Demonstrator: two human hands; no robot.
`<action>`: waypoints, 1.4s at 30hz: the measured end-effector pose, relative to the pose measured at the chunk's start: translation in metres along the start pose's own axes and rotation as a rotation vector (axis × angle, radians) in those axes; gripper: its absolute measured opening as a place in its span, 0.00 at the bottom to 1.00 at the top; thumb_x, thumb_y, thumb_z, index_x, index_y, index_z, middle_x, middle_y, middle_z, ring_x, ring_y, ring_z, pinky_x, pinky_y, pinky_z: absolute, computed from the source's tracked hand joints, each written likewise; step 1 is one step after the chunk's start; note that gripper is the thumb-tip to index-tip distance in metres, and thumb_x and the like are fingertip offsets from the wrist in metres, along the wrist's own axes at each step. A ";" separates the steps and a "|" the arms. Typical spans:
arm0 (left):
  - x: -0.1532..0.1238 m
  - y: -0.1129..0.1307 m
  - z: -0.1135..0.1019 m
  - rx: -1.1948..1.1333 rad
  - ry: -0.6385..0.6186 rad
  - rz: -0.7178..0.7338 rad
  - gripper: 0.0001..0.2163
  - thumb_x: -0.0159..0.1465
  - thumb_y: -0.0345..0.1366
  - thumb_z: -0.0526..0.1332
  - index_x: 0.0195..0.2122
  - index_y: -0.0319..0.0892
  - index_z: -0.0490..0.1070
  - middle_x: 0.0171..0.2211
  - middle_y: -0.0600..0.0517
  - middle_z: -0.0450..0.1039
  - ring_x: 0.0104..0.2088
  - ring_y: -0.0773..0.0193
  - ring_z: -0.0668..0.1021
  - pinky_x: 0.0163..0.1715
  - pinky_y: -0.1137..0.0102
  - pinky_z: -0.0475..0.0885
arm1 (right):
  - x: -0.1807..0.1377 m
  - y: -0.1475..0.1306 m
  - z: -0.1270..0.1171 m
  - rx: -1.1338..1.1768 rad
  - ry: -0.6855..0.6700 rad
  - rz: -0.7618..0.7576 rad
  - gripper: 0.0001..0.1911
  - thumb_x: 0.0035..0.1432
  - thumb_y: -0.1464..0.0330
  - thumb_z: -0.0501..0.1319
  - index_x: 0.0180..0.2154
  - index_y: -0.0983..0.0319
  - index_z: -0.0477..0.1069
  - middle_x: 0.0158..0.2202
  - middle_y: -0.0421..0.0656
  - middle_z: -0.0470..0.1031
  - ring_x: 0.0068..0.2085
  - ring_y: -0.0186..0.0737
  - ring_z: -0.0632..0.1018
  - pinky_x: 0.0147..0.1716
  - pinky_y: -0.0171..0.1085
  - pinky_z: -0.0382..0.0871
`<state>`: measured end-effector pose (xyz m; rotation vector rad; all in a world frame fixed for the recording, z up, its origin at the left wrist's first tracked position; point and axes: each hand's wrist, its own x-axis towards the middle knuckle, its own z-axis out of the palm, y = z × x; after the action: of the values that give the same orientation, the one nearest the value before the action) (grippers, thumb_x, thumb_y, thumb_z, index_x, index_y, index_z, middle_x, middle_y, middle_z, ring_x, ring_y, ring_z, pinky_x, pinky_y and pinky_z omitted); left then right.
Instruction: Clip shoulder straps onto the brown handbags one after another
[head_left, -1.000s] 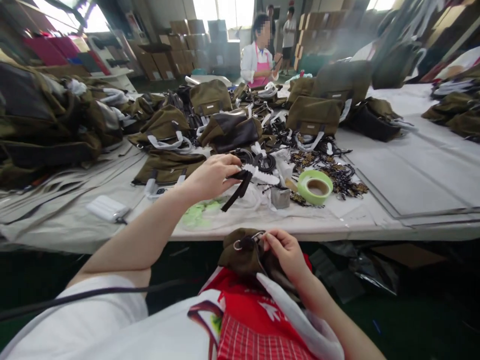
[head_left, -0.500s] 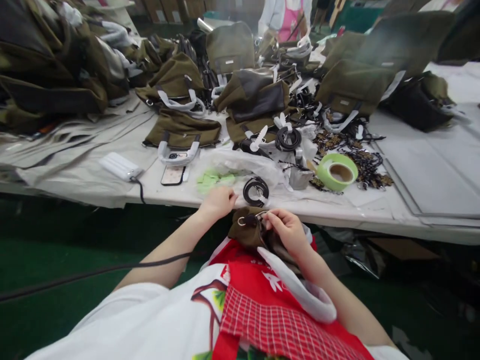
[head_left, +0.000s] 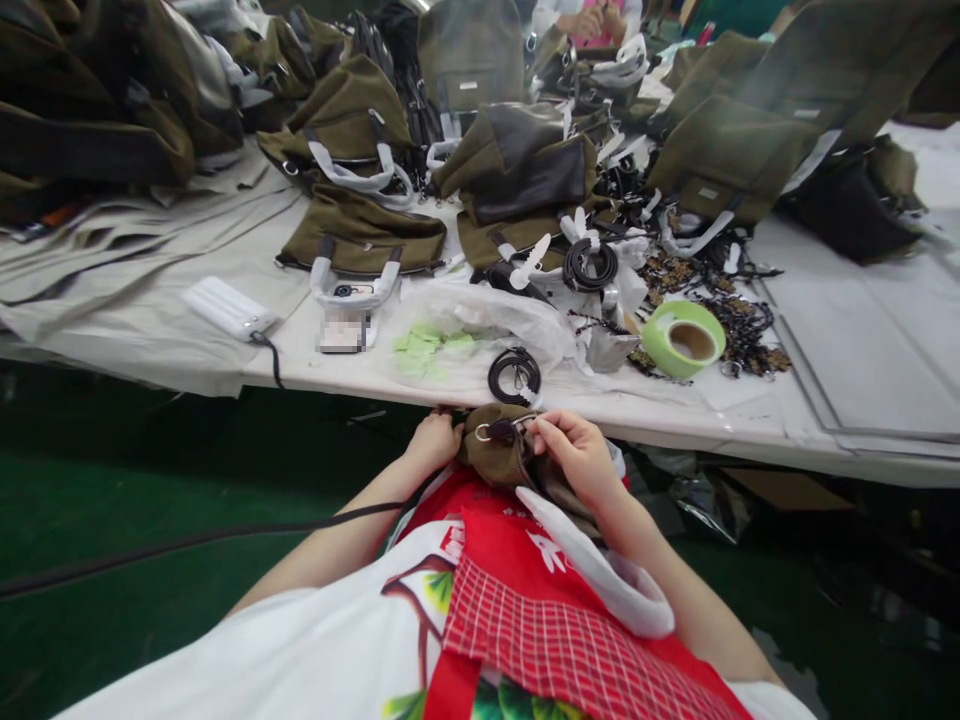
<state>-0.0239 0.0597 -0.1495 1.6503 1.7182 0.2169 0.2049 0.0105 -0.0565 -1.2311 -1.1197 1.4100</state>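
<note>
Dark green floor [head_left: 142,450] beneath pale table [head_left: 645,410]

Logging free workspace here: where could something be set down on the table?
Bare patches: the table between the white box and phone; its front strip below the green tape roll; widest, the grey sheet at far right, bordered by dark tangled pieces. The middle is crowded with bags and coiled straps.
</note>
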 end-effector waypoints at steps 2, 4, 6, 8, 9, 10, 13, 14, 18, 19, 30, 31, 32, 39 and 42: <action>0.006 -0.010 0.007 -0.179 -0.040 0.020 0.21 0.63 0.46 0.55 0.44 0.32 0.77 0.46 0.34 0.78 0.48 0.44 0.79 0.50 0.58 0.71 | -0.001 0.000 0.001 -0.005 0.002 0.012 0.13 0.60 0.58 0.63 0.31 0.61 0.75 0.23 0.37 0.73 0.28 0.35 0.73 0.35 0.35 0.67; 0.010 -0.015 0.011 -0.353 -0.072 0.045 0.26 0.63 0.51 0.54 0.46 0.33 0.76 0.46 0.36 0.79 0.46 0.47 0.80 0.47 0.60 0.73 | -0.002 -0.002 0.003 -0.001 -0.007 0.034 0.13 0.59 0.57 0.64 0.31 0.61 0.74 0.22 0.37 0.73 0.27 0.34 0.72 0.34 0.35 0.67; 0.011 -0.016 0.012 -0.493 -0.084 0.072 0.30 0.61 0.55 0.55 0.51 0.32 0.74 0.48 0.37 0.78 0.47 0.49 0.80 0.47 0.60 0.74 | -0.004 -0.005 0.008 0.020 -0.054 0.073 0.14 0.58 0.57 0.64 0.31 0.61 0.74 0.21 0.37 0.72 0.25 0.33 0.71 0.31 0.35 0.66; 0.009 -0.015 0.011 -0.583 -0.094 0.089 0.32 0.60 0.57 0.56 0.52 0.32 0.73 0.48 0.38 0.79 0.46 0.50 0.80 0.46 0.61 0.75 | -0.007 -0.008 0.013 0.041 -0.142 0.121 0.15 0.57 0.56 0.64 0.31 0.62 0.74 0.20 0.36 0.71 0.23 0.32 0.69 0.29 0.34 0.64; 0.008 -0.013 0.009 -0.608 -0.096 0.091 0.31 0.58 0.57 0.57 0.50 0.32 0.74 0.45 0.38 0.80 0.44 0.50 0.81 0.44 0.61 0.75 | -0.009 -0.009 0.016 0.042 -0.188 0.138 0.15 0.57 0.56 0.64 0.30 0.62 0.74 0.20 0.36 0.71 0.22 0.32 0.68 0.28 0.34 0.63; 0.007 -0.011 0.005 -0.620 -0.096 0.090 0.30 0.57 0.57 0.59 0.46 0.33 0.76 0.42 0.39 0.81 0.41 0.50 0.82 0.42 0.60 0.75 | -0.010 -0.010 0.018 0.037 -0.223 0.148 0.15 0.57 0.56 0.64 0.29 0.62 0.74 0.19 0.36 0.71 0.22 0.32 0.68 0.28 0.34 0.63; -0.001 0.000 -0.017 -0.618 -0.066 0.101 0.24 0.53 0.55 0.66 0.37 0.36 0.79 0.34 0.44 0.82 0.37 0.52 0.81 0.42 0.61 0.75 | -0.011 -0.010 0.022 0.003 -0.231 0.139 0.15 0.57 0.57 0.64 0.28 0.62 0.73 0.19 0.36 0.70 0.23 0.33 0.69 0.29 0.34 0.64; -0.006 0.006 -0.027 -0.610 -0.049 0.115 0.22 0.54 0.53 0.66 0.36 0.37 0.79 0.34 0.45 0.82 0.37 0.53 0.81 0.43 0.61 0.75 | -0.011 -0.010 0.023 -0.005 -0.213 0.135 0.15 0.57 0.57 0.63 0.28 0.62 0.73 0.18 0.36 0.70 0.23 0.33 0.69 0.29 0.35 0.64; -0.028 0.041 -0.068 -0.554 -0.057 0.245 0.17 0.60 0.46 0.63 0.44 0.39 0.79 0.36 0.48 0.82 0.37 0.57 0.82 0.44 0.64 0.76 | -0.006 -0.008 0.025 -0.003 -0.167 0.137 0.15 0.57 0.57 0.63 0.28 0.61 0.73 0.17 0.36 0.69 0.20 0.32 0.67 0.27 0.34 0.63; -0.034 0.050 -0.074 -0.516 -0.062 0.291 0.16 0.61 0.44 0.62 0.45 0.40 0.79 0.37 0.48 0.82 0.38 0.57 0.82 0.44 0.64 0.76 | -0.005 -0.008 0.026 0.000 -0.163 0.135 0.15 0.57 0.57 0.63 0.28 0.62 0.73 0.17 0.36 0.69 0.20 0.32 0.66 0.26 0.34 0.62; -0.054 0.080 -0.081 -0.225 0.091 0.406 0.14 0.61 0.35 0.61 0.46 0.39 0.77 0.40 0.47 0.82 0.39 0.58 0.83 0.46 0.66 0.76 | -0.005 -0.010 0.028 -0.048 -0.130 0.123 0.12 0.55 0.61 0.63 0.25 0.62 0.71 0.16 0.36 0.69 0.19 0.31 0.66 0.23 0.32 0.61; -0.056 0.081 -0.081 -0.208 0.105 0.406 0.14 0.61 0.34 0.61 0.47 0.39 0.77 0.40 0.47 0.82 0.39 0.58 0.83 0.46 0.66 0.76 | -0.005 -0.010 0.029 -0.052 -0.126 0.123 0.11 0.55 0.62 0.62 0.24 0.61 0.71 0.16 0.36 0.69 0.19 0.31 0.67 0.23 0.32 0.61; -0.058 0.082 -0.081 -0.189 0.120 0.406 0.15 0.61 0.34 0.61 0.49 0.39 0.76 0.39 0.48 0.82 0.38 0.58 0.83 0.45 0.66 0.76 | -0.004 -0.009 0.029 -0.055 -0.122 0.124 0.11 0.55 0.62 0.62 0.25 0.61 0.71 0.16 0.36 0.69 0.19 0.31 0.67 0.23 0.32 0.61; -0.068 0.095 -0.081 -0.060 0.125 0.566 0.11 0.63 0.34 0.59 0.44 0.42 0.78 0.40 0.49 0.82 0.39 0.58 0.82 0.44 0.67 0.76 | -0.003 -0.007 0.033 -0.117 -0.095 0.036 0.07 0.57 0.64 0.61 0.31 0.61 0.72 0.23 0.38 0.74 0.24 0.34 0.73 0.26 0.34 0.68; -0.066 0.099 -0.086 0.001 0.235 0.622 0.13 0.66 0.34 0.54 0.45 0.41 0.77 0.43 0.47 0.81 0.43 0.57 0.81 0.48 0.64 0.74 | -0.005 -0.007 0.029 -0.134 0.047 -0.049 0.09 0.59 0.65 0.60 0.41 0.60 0.72 0.34 0.42 0.79 0.32 0.37 0.77 0.35 0.37 0.72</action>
<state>-0.0028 0.0453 -0.0047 2.1896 1.3066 0.7252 0.1772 0.0049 -0.0462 -1.3155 -1.2204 1.2800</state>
